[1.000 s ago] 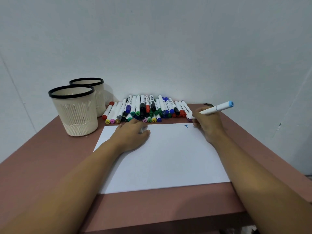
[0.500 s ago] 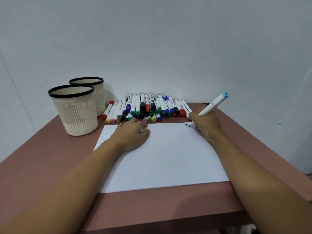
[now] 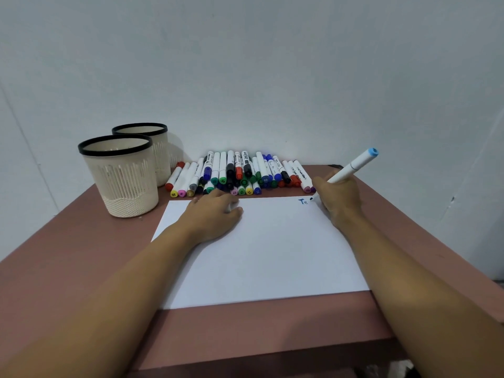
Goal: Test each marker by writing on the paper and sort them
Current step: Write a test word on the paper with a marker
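Since a second ago the blue writing (image 3: 303,201) has grown from a T to "Te" and the marker (image 3: 351,166) has tipped up steeper; from my end the right hand (image 3: 338,197) pinches its barrel, tip down on the paper (image 3: 272,255) at the far right corner. Left hand (image 3: 215,214) lies on the paper, fingers curled over a small white piece (image 3: 231,207); the marker pile (image 3: 240,175) sits just beyond the sheet, two cups (image 3: 120,175) left of it.

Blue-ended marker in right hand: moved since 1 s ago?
Yes. The marker has tilted steeper: its blue end now sits higher above the marker row.
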`<action>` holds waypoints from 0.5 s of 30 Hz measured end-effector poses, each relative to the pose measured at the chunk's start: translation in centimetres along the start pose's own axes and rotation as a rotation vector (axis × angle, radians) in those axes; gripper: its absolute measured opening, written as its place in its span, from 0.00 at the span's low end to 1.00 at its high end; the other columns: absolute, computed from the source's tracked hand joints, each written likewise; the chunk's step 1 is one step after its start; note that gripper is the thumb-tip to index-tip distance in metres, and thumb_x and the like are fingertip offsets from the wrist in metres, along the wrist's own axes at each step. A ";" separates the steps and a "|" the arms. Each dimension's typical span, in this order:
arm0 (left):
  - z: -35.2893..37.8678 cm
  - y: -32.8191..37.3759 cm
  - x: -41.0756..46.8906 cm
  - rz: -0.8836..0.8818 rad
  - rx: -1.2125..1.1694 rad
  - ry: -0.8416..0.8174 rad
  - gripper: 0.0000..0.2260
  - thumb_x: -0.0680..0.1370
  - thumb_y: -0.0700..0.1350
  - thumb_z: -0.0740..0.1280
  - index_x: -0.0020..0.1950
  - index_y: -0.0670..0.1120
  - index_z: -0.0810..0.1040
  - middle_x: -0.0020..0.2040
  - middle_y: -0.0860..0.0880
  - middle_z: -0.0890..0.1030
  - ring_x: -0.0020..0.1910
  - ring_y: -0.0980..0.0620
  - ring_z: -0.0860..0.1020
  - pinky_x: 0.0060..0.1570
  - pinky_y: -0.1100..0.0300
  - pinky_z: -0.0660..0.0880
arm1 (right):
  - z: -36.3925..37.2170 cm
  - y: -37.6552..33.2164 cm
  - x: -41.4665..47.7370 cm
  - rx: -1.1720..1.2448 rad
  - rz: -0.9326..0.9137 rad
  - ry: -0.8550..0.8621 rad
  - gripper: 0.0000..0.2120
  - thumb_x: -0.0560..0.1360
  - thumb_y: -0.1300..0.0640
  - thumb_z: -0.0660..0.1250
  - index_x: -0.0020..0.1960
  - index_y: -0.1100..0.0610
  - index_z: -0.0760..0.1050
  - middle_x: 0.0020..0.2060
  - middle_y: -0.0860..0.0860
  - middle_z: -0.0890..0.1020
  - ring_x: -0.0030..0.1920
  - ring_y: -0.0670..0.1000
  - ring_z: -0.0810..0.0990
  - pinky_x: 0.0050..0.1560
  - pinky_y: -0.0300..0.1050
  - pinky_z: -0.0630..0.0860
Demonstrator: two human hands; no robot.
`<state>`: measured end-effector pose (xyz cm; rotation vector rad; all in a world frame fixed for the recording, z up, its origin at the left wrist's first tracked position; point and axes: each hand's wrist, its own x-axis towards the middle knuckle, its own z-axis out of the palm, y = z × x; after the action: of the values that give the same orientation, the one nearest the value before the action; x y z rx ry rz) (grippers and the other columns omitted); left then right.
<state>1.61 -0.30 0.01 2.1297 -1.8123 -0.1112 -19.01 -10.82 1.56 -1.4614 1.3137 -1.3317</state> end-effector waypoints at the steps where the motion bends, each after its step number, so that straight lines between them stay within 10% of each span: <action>1: 0.0 0.0 0.0 -0.001 0.001 0.000 0.19 0.81 0.55 0.56 0.70 0.50 0.69 0.68 0.49 0.69 0.66 0.50 0.68 0.68 0.50 0.62 | 0.0 0.0 0.0 -0.006 -0.004 -0.004 0.15 0.72 0.63 0.66 0.29 0.55 0.65 0.25 0.48 0.69 0.22 0.43 0.69 0.17 0.30 0.60; 15: 0.0 0.1 -0.2 -0.004 -0.011 0.007 0.19 0.80 0.54 0.56 0.70 0.50 0.69 0.68 0.49 0.69 0.65 0.50 0.69 0.69 0.50 0.61 | 0.0 0.0 0.0 0.040 0.022 -0.053 0.17 0.70 0.65 0.65 0.28 0.55 0.63 0.18 0.45 0.68 0.17 0.42 0.66 0.21 0.34 0.62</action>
<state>1.49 -0.09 0.04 2.1238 -1.7987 -0.1144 -18.99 -10.78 1.59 -1.4411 1.2590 -1.2894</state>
